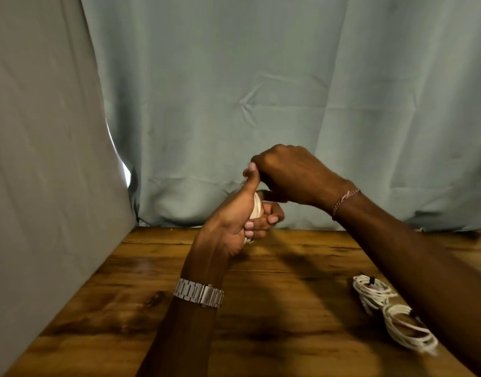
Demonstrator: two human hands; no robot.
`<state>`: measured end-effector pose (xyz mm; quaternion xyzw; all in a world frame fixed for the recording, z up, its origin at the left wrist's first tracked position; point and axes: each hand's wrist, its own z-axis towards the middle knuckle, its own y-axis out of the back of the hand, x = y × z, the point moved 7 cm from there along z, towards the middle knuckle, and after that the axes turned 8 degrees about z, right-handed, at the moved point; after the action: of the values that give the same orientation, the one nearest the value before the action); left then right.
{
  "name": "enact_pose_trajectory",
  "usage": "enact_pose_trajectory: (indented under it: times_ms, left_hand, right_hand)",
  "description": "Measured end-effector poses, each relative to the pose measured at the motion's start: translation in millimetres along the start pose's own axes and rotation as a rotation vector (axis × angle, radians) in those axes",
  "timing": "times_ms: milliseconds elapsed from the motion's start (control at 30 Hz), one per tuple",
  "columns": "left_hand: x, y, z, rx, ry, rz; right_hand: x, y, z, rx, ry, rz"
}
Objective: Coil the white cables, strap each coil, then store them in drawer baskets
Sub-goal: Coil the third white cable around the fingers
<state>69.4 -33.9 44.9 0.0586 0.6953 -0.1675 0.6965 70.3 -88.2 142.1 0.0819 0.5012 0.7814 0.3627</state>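
Note:
My left hand (242,213) is raised above the wooden table (152,295), closed around a white cable coil (257,206) with its thumb pointing up. Only a small strip of the coil shows between the fingers. My right hand (291,175) hovers just above it, fingers curled down at the top of the coil beside my left thumb; what it pinches is hidden. Two strapped white cable coils lie on the table at the right, one (371,291) farther back and one (407,330) nearer, each with a dark strap, partly covered by my right forearm.
A pale green curtain (261,91) hangs behind the table, and a grey cloth (43,159) closes off the left side. A metal watch (198,292) is on my left wrist and a thin thread bracelet (345,198) on my right. No drawer baskets are in view.

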Motion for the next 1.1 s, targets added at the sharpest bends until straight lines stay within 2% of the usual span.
enact_pose_trajectory:
  times_ms: [100,167,300,367,467,500,567,700,900,1000,1100]
  left_hand:
    - [-5.3,10.8,-0.1,-0.069,-0.08,-0.112]
    - [-8.2,13.5,-2.7,-0.117,-0.115,-0.149]
    - [-8.0,15.6,-4.1,-0.2,-0.098,-0.165]
    - [-9.3,18.5,-2.7,-0.204,-0.117,-0.214]
    - [-13.1,21.7,1.3,-0.226,-0.207,-0.308]
    - [-14.8,22.6,2.0,-0.236,-0.241,-0.342]
    - [-18.7,24.0,1.0,-0.245,-0.294,-0.399]
    - [-22.6,18.6,-3.8,-0.173,-0.339,-0.473]
    - [-28.3,12.7,-6.4,-0.113,-0.382,-0.379]
    - [-28.6,5.4,-8.8,-0.122,-0.412,-0.294]
    - [-30.8,1.4,-9.1,-0.101,-0.43,-0.257]
  right_hand:
    - [15.3,13.4,-13.8,-0.067,-0.085,0.005]
    - [24.9,11.0,-24.5,-0.032,-0.137,0.038]
    - [52.0,-0.3,-52.7,-0.034,-0.193,0.213]
    - [61.8,-5.7,-70.1,-0.114,-0.185,0.248]
    - [76.6,-16.8,-90.0,-0.104,-0.248,0.227]
    - [79.1,-20.8,-93.1,-0.146,-0.261,0.259]
    - [84.7,-24.3,-95.6,-0.201,-0.223,0.322]
    - [71.6,-58.2,-97.5,-0.099,-0.222,0.411]
    - [50.6,-83.0,-96.1,-0.082,-0.218,0.188]
    - [32.2,-91.1,-83.7,-0.027,-0.238,0.189]
    - [22.4,-91.2,-68.1,0.01,-0.169,0.207]
